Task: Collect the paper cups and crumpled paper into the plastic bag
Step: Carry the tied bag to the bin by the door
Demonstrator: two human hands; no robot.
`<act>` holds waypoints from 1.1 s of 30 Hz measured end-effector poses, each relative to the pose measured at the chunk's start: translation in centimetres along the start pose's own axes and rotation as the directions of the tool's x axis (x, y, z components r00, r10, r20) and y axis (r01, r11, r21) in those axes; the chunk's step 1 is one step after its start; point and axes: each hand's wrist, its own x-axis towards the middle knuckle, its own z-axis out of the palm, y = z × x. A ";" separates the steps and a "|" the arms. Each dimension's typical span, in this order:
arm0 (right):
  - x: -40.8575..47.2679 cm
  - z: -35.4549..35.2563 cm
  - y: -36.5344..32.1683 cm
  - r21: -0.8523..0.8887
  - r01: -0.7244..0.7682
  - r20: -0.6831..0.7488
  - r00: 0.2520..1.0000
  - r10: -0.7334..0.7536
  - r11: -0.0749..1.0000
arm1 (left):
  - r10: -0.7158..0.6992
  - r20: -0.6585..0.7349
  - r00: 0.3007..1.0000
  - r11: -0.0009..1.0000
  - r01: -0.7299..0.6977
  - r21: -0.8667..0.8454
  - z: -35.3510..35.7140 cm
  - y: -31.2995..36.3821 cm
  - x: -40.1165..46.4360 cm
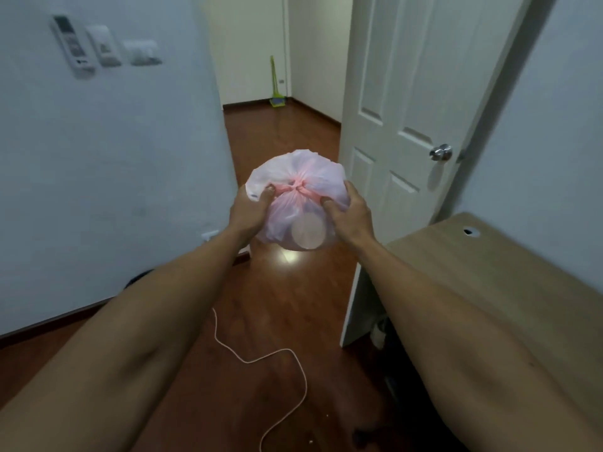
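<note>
A full, translucent pink-white plastic bag [295,177] is held out in front of me above the floor, its handles tied in a knot at the top. The round bottom of a paper cup [308,232] shows through the bag's near side; the other contents are too blurred to make out. My left hand [249,210] grips the bag's left side with the thumb by the knot. My right hand [349,213] grips the right side, fingers pressed into the plastic.
An open white door [408,125] with a metal knob [440,153] stands to the right, and a wooden desk [489,272] is beside it. A white cord [277,357] snakes across the brown floor. A green broom and dustpan [276,93] lean in the far room.
</note>
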 end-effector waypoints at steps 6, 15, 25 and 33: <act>0.3 13.1 -4.2 0.054 0.021 0.105 0.994 -0.027 0.998 | -0.169 -0.128 0.977 0.982 0.178 0.066 -10.5 -9.9 3.9; 0.5 30.6 -9.0 0.026 0.089 0.378 0.921 -0.093 0.996 | -0.309 -0.341 0.888 0.925 0.363 0.108 -23.6 -18.6 3.5; 4.5 51.6 -14.1 0.062 0.067 0.573 0.815 -0.090 0.996 | -0.436 -0.488 0.756 0.855 0.517 0.038 -36.5 -29.7 10.7; 10.0 65.1 -16.8 0.026 0.071 0.631 0.773 -0.071 0.997 | -0.545 -0.511 0.664 0.801 0.593 -0.084 -43.6 -40.0 19.8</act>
